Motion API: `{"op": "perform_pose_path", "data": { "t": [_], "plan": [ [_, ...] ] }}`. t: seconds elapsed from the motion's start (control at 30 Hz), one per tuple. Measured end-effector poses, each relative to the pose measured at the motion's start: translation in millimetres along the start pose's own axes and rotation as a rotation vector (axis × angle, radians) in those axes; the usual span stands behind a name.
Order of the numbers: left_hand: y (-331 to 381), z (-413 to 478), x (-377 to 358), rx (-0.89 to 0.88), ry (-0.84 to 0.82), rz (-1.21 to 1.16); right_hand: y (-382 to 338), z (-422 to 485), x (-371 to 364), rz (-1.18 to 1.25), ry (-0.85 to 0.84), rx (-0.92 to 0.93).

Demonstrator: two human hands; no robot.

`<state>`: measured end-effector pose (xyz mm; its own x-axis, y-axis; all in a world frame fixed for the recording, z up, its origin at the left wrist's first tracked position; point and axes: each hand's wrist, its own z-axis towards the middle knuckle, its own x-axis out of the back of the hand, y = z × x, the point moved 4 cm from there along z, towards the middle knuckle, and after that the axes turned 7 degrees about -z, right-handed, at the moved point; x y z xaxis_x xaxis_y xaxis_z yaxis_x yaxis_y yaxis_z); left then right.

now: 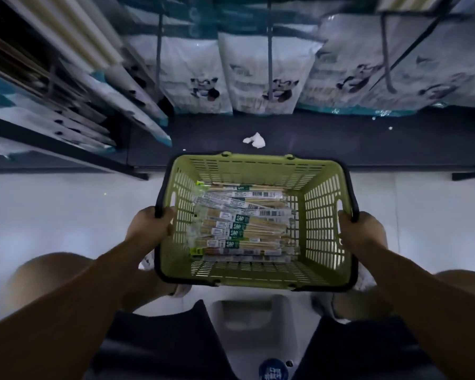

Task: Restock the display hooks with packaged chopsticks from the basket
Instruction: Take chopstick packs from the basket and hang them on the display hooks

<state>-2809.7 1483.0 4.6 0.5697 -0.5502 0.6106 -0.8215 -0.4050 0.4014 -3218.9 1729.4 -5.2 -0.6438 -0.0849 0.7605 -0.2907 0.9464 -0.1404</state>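
Observation:
A green slotted basket [324, 215] with a black rim is held low over the pale floor, in front of me. Several packaged chopsticks [242, 229] lie flat in its bottom, in clear sleeves with green labels and barcodes. My left hand [150, 224] is closed on the basket's left rim and black handle. At the opposite side, my right hand [361, 231] grips the right rim. Above, display hooks [269, 48] carry hanging white packs printed with pandas [279, 90].
A dark base shelf [340, 144] runs under the hanging packs, with a crumpled white scrap [255, 140] on it. More packages hang on the left rack [66, 105]. A grey stool [248, 315] sits between my knees. Pale floor spreads to either side.

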Motion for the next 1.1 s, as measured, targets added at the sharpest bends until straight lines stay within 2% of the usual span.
{"op": "perform_pose_path", "data": {
  "t": [0.27,0.43,0.63,0.7,0.8,0.9,0.93,0.97,1.03,1.07,1.1],
  "plan": [
    [-45.4,63.7,-53.2,-0.014,0.141,0.006,5.8,57.8,-62.8,-0.001,0.015,0.027],
    [-61.0,71.8,-72.5,-0.061,0.233,-0.019,-1.5,73.3,-69.8,-0.039,0.107,0.031],
    [-57.0,72.2,-77.3,-0.058,0.260,-0.071,-8.1,70.1,-73.4,-0.100,0.184,-0.045],
    [-53.1,67.9,-75.9,-0.053,0.231,-0.075,-20.4,56.8,-70.8,-0.200,0.308,-0.078],
    [-51.1,65.1,-71.8,-0.058,0.161,-0.106,-48.9,35.9,-71.2,-0.326,0.536,0.133],
    [-53.1,67.0,-69.8,-0.083,0.117,-0.142,-75.4,20.7,-84.0,-0.529,0.595,0.347],
    [-54.1,67.1,-70.7,-0.092,0.121,-0.150,-84.3,18.2,-93.0,-0.569,0.532,0.414],
    [-54.5,66.8,-72.1,-0.102,0.131,-0.152,-92.5,16.3,-105.6,-0.545,0.386,0.481],
    [-54.7,68.1,-76.1,-0.121,0.157,-0.164,-103.2,11.5,-138.5,-0.481,-0.011,0.576],
    [-55.9,69.4,-78.7,-0.131,0.174,-0.177,-106.6,8.8,-153.9,-0.481,-0.146,0.616],
    [-57.7,70.6,-80.6,-0.139,0.194,-0.189,-110.5,7.1,-166.5,-0.506,-0.206,0.654]
  ]
}}
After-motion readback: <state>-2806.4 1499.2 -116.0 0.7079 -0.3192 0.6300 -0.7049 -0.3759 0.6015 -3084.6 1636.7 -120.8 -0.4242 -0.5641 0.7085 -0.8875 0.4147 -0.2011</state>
